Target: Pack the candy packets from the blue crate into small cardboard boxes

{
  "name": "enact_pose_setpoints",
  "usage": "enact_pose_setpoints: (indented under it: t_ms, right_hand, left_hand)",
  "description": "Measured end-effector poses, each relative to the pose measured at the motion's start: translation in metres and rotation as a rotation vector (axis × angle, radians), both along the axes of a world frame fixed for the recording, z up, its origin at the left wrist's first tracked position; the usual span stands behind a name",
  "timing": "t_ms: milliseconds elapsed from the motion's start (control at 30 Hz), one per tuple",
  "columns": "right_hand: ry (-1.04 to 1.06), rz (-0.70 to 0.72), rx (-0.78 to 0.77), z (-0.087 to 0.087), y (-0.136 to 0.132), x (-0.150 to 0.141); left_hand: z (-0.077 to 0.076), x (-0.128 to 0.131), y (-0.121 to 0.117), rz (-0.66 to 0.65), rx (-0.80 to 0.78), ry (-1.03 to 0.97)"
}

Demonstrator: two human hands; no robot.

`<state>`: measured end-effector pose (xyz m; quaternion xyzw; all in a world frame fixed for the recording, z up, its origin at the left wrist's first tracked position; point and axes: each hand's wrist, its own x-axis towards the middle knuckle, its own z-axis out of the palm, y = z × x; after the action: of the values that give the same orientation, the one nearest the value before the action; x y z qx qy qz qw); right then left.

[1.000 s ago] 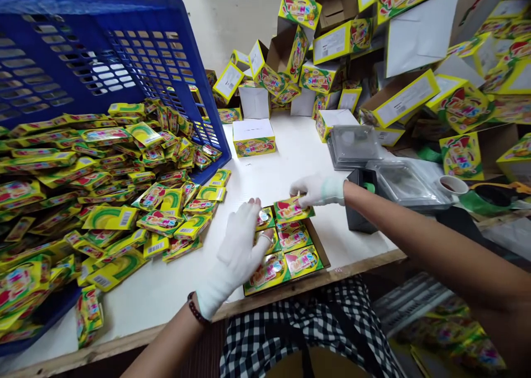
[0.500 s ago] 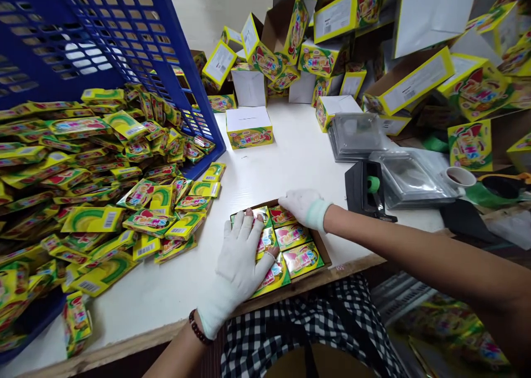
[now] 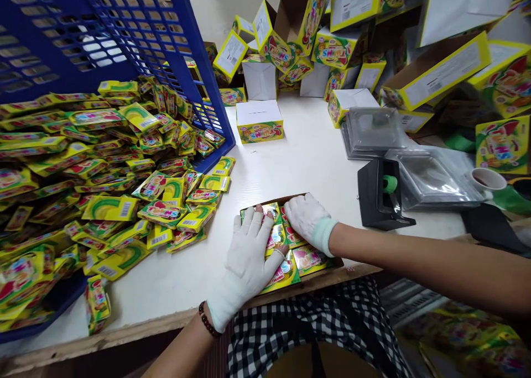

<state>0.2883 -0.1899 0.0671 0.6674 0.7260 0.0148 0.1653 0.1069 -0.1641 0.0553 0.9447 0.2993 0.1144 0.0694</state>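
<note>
Left hand (image 3: 249,259) and right hand (image 3: 305,219), both in white gloves, are open and just lying flat on yellow foil packets (image 3: 285,274), packed in a shallow cardboard tray (image 3: 290,198) near the edge of the white desk (image 3: 307,162). Loose packets (image 3: 110,208) are heaped just left of it, up against a blue plastic crate (image 3: 103,35).

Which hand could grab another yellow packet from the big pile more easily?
Probably the left hand: it sits nearer the loose yellow packets, while the right hand lies farther along the cardboard tray.

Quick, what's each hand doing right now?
Left hand: open, flat on the foil packets in the cardboard box.
Right hand: open, flat on the same packets, gripping nothing.
</note>
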Motion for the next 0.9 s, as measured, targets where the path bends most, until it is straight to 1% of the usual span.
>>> enact_pose_setpoints:
  t_ms: [67, 200, 367, 467, 567, 667, 833, 900]
  right_hand:
    - [0.011, 0.011, 0.01, -0.003, 0.003, 0.004]
    - [0.066, 0.055, -0.037, -0.009, 0.005, 0.012]
    - [0.043, -0.018, -0.035, -0.014, -0.005, 0.01]
    - [0.027, -0.027, -0.049, -0.014, -0.01, 0.006]
    - [0.033, -0.033, -0.087, -0.011, -0.01, 0.003]
    - [0.013, -0.063, -0.092, -0.011, -0.006, 0.002]
    - [0.028, -0.02, -0.157, -0.02, -0.006, 0.002]
    - [0.065, -0.035, -0.159, -0.021, -0.01, 0.002]
  left_hand:
    - [0.002, 0.0, 0.0, -0.002, -0.007, -0.004]
    - [0.002, 0.0, 0.0, -0.005, -0.026, -0.002]
    - [-0.001, -0.001, 0.001, -0.008, -0.008, -0.02]
    - [0.0, 0.0, 0.001, -0.008, -0.014, -0.015]
    - [0.001, 0.0, 0.002, -0.001, -0.037, -0.006]
    - [0.001, -0.001, 0.001, -0.004, -0.041, 0.002]
    - [0.001, -0.002, 0.0, 0.006, -0.054, 0.0]
    - [0.003, -0.003, 0.0, 0.015, -0.07, 0.001]
